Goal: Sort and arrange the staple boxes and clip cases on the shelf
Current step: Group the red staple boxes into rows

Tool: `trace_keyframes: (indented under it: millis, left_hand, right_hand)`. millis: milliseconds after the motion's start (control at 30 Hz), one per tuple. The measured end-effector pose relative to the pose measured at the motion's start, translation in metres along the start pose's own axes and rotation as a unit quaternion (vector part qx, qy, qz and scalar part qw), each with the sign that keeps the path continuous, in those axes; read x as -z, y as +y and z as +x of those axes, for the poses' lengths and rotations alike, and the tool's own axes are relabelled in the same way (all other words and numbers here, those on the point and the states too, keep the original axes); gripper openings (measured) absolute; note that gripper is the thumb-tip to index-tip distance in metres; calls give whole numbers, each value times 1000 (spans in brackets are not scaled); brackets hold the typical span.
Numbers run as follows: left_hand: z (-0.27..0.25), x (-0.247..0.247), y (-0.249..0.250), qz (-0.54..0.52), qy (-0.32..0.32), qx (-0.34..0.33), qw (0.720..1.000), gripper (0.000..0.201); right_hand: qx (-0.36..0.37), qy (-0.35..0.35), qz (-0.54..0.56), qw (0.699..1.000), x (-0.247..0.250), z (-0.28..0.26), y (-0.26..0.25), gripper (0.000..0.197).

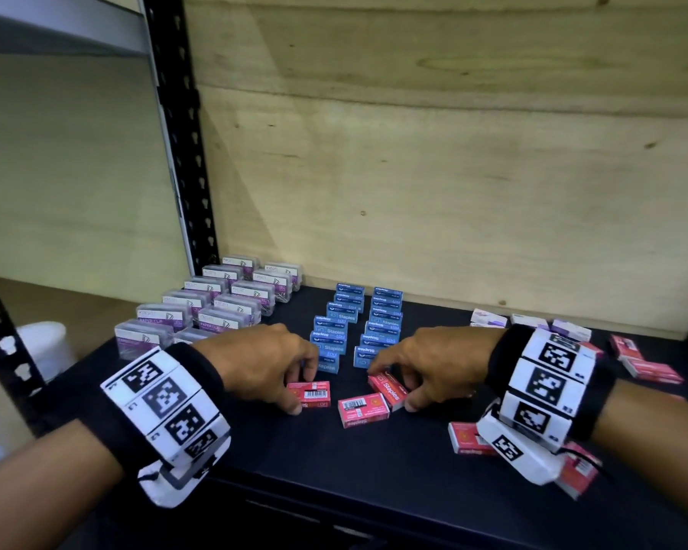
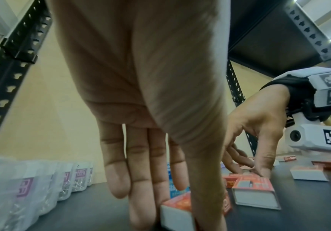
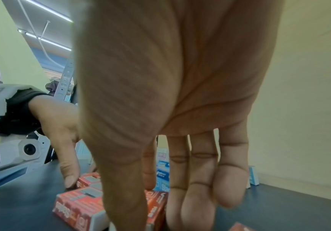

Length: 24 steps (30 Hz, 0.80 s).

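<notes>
Three red staple boxes lie at the front middle of the black shelf [image 1: 374, 474]. My left hand [image 1: 300, 389] pinches the left red box [image 1: 312, 393] between thumb and fingers; in the left wrist view the same hand [image 2: 176, 216] is closed around that box [image 2: 177, 203]. My right hand [image 1: 394, 387] pinches the right red box [image 1: 390, 393], tilted on the shelf; in the right wrist view the thumb and fingers of that hand [image 3: 156, 217] grip that box [image 3: 157, 201]. The third red box [image 1: 362, 410] lies free between the hands.
Two rows of blue staple boxes [image 1: 340, 331] stand just behind the hands. Clear clip cases [image 1: 215, 303] with purple labels fill the back left. Loose red boxes [image 1: 648, 367] and pale purple boxes [image 1: 529, 321] lie at the right. A black upright post [image 1: 183, 152] stands at the left.
</notes>
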<state>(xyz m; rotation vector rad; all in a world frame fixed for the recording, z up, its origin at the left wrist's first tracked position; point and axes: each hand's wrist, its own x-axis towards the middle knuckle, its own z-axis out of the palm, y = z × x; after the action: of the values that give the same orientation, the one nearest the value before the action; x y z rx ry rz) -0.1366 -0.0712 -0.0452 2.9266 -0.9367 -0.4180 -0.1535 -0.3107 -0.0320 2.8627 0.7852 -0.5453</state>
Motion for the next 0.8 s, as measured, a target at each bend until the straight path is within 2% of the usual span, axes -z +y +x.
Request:
trace_keyframes:
  millis: [167, 433, 533, 667, 800]
  left_hand:
    - [-11, 4, -3, -45, -20, 15, 999, 44]
    - [-23, 15, -8, -114, 14, 18, 993, 23]
    - [-18, 24, -2, -135, 15, -2, 991, 20]
    - [3, 34, 16, -199, -28, -53, 978, 27]
    - [29, 40, 39, -173, -21, -83, 981, 29]
  right_hand:
    - [0, -1, -10, 1000, -1, 6, -3, 60]
    - [-1, -13, 1, 1000, 0, 1, -5, 57]
    - [-11, 2, 38, 999, 2, -10, 2, 54]
    - [-45, 56, 123, 990, 7, -34, 24, 55]
    - [-66, 81, 204, 973, 1, -55, 61, 56]
